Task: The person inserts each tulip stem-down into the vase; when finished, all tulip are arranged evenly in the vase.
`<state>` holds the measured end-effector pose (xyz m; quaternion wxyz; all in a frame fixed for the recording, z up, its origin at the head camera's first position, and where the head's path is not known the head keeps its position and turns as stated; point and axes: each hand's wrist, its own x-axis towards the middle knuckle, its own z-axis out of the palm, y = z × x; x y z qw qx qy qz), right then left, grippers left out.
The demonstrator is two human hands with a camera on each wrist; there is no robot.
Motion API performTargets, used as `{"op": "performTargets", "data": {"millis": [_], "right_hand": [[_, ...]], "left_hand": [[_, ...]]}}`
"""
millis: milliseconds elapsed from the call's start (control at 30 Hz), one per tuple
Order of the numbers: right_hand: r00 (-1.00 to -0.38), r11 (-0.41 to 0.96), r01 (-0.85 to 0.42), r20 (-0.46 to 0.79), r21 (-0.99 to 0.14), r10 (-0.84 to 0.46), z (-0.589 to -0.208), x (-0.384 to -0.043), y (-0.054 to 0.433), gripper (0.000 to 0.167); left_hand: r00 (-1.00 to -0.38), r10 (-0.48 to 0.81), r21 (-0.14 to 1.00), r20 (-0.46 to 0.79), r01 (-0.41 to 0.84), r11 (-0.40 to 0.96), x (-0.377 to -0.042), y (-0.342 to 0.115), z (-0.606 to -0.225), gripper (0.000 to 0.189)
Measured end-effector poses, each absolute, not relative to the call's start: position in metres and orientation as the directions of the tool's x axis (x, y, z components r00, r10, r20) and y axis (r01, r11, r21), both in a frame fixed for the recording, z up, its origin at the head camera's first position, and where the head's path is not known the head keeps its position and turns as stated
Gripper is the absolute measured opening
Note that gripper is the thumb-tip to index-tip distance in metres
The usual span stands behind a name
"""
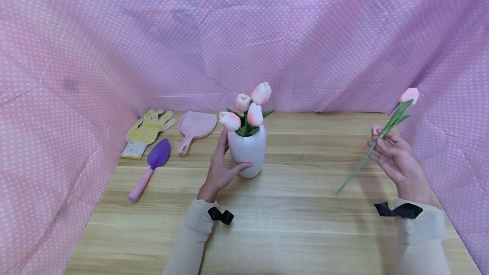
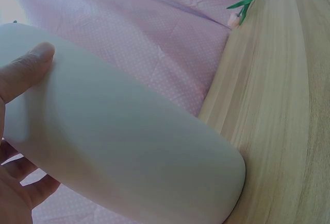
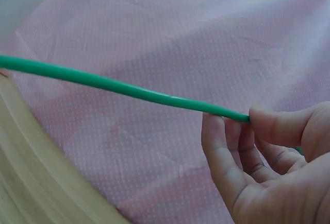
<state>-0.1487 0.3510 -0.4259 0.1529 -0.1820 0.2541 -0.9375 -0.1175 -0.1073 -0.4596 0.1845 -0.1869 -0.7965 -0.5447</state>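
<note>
Vase (image 1: 247,154): white, upright on the wooden surface (image 1: 298,224), near its back edge, four pink-and-white tulips (image 1: 255,115) in its mouth.
Left hand (image 1: 223,164): wrapped about the vase's left side, thumb across the front.
Right hand (image 1: 395,158): pinching a single tulip (image 1: 396,119) by its stem, well apart from the vase.
Yellow glove (image 1: 147,130): back left.
Pink dustpan (image 1: 197,123): just beside the glove.
Purple trowel (image 1: 158,154): in front of both.

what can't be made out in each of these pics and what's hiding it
- Head view: lower stems of the vase tulips, hidden by the white vase.
- Head view: most of the loose tulip, hidden behind the right hand.
- Left wrist view: mouth of the white vase, cut off by the left edge.
- Right wrist view: end of the green stem, cut off by the left edge.
</note>
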Motion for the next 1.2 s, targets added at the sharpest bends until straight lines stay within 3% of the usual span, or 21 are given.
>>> {"op": "performTargets", "data": {"millis": [167, 467, 700, 1200], "right_hand": [[-0.893, -0.853, 0.160, 0.296, -0.497, -0.340, -0.414, -0.147, 0.336, 0.038], [-0.958, -0.875, 0.027, 0.236, -0.483, -0.160, -0.386, -0.143, 0.298, 0.027], [-0.949, -0.883, -0.031, 0.292, -0.469, -0.122, -0.370, -0.142, 0.264, 0.026], [-0.964, -0.887, -0.108, 0.266, -0.449, -0.018, -0.354, -0.144, 0.212, 0.015]], "left_hand": [[-0.859, 0.099, 0.793, 0.502, 0.502, 0.346, -0.117, -0.107, -0.459, 0.115], [-0.852, 0.103, 0.783, 0.513, 0.514, 0.349, -0.117, -0.108, -0.459, 0.117], [-0.854, 0.108, 0.790, 0.508, 0.512, 0.338, -0.117, -0.108, -0.458, 0.115], [-0.858, 0.100, 0.790, 0.504, 0.505, 0.347, -0.117, -0.107, -0.459, 0.116]]}}
